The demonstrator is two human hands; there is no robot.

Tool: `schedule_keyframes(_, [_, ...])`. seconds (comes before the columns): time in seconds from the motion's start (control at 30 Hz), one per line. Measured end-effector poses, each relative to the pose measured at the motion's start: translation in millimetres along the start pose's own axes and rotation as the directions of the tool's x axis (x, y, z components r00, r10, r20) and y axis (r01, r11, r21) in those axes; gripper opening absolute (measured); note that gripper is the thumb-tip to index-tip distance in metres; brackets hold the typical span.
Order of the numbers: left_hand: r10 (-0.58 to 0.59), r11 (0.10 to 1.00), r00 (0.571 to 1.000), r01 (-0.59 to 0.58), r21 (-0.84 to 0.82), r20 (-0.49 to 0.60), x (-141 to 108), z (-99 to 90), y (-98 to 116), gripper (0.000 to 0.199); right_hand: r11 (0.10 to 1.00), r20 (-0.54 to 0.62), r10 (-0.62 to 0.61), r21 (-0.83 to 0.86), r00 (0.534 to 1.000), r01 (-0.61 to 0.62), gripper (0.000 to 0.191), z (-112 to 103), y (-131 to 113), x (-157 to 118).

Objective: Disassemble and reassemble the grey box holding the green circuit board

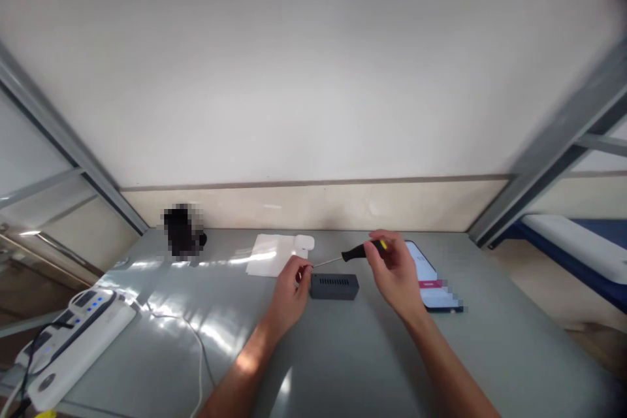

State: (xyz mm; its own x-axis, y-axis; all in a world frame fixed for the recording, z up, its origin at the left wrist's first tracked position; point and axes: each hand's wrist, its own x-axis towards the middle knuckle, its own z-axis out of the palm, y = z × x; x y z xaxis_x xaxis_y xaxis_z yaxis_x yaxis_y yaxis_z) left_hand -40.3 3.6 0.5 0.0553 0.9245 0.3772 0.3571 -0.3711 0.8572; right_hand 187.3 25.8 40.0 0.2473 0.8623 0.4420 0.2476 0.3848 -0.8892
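A screwdriver with a black and yellow handle is held in my right hand, its fingers closed round the handle end. The thin metal shaft slants down to the left, its tip reaching the fingertips of my left hand. Those fingers are pinched together; whatever sits between them is too small to make out. Just right of my left fingertips, a dark grey box with a row of slots on top lies on the grey table, below the screwdriver shaft.
A white sheet and a small white case lie behind my left hand. Right of my right hand is a phone with a lit screen. A white power strip with cables is at the left. A blurred dark object stands near the wall.
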Motion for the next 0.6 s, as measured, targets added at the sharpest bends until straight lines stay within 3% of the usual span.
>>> schedule_keyframes(0.13, [-0.053, 0.996, 0.998, 0.050, -0.070, -0.041, 0, -0.4, 6, 0.034, 0.989, -0.011, -0.019, 0.147, 1.000, 0.020, 0.033, 9, -10, -7])
schedule_keyframes(0.33, [-0.192, 0.966, 0.981, 0.187, -0.180, -0.014, 3, -2.2, 10, 0.035, 0.945, -0.011, -0.101, 0.310, 0.995, 0.099, 0.036, 25, -26, -21])
schedule_keyframes(0.5, [-0.055, 0.992, 0.998, 0.056, -0.117, 0.012, 5, -6.1, 14, 0.031, 0.966, -0.068, -0.067, 0.245, 0.995, 0.081, 0.036, 26, -25, -21])
schedule_keyframes(0.6, [-0.045, 0.993, 0.999, 0.047, -0.111, 0.015, 6, -6.9, 16, 0.030, 0.977, -0.126, -0.002, 0.211, 0.992, 0.029, 0.036, 24, -24, -20])
